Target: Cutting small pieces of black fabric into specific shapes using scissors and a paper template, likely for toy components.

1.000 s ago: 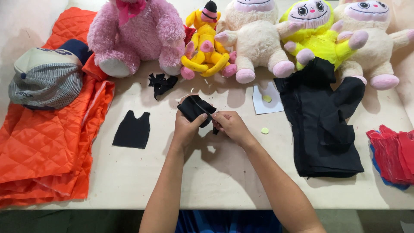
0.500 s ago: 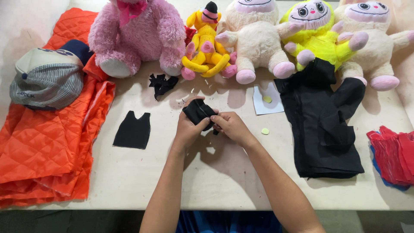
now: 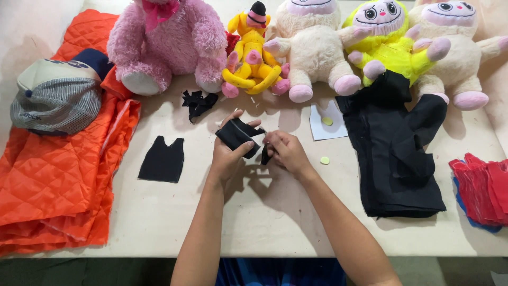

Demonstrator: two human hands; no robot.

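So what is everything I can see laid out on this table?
small black fabric piece: one, black, held in both hands
black vest cutout: one, flat, left of hands
black scraps: small pile, by pink bear
plush toys: five; pink bear, yellow figure, cream, yellow-green, cream, back row
black cloth: one, right
orange quilted fabric: one, left
striped cap: one, on orange fabric
red pieces: stack, right edge
table: one, pale
left hand, right hand: centre

free: bare table (image 3: 275, 212) near edge | blocked: plush toys (image 3: 317, 47) behind, black cloth (image 3: 397, 153) right
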